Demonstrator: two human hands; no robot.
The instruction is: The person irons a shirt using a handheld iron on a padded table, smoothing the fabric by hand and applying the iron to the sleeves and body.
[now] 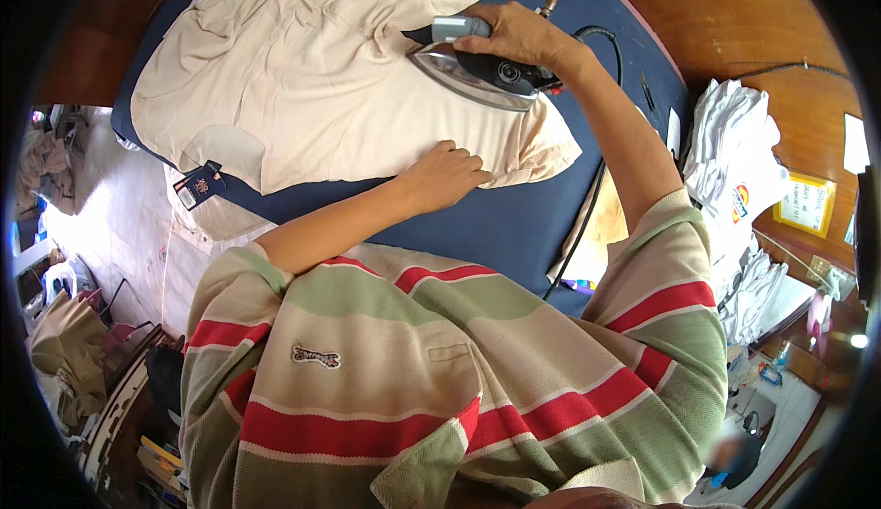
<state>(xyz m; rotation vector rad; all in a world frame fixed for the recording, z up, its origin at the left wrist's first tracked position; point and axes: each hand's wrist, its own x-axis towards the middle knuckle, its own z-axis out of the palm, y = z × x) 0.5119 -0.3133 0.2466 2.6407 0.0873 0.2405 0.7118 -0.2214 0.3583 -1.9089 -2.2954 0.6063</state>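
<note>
Head: you're apparently ironing the garment (340,78), right hand (521,35) gripping the iron (500,76), left hand (444,180) curled, hold unclear; it's likely needing smoothing.

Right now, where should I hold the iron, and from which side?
Probably by its grey handle, from above and the right, where the right hand grips: the handle stands raised over the iron's broad metal base, whose pointed tip faces left, away from that hand.

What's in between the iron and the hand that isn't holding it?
Only a bare stretch of the cream garment lies between the iron and the left hand; the head view shows it.
</note>
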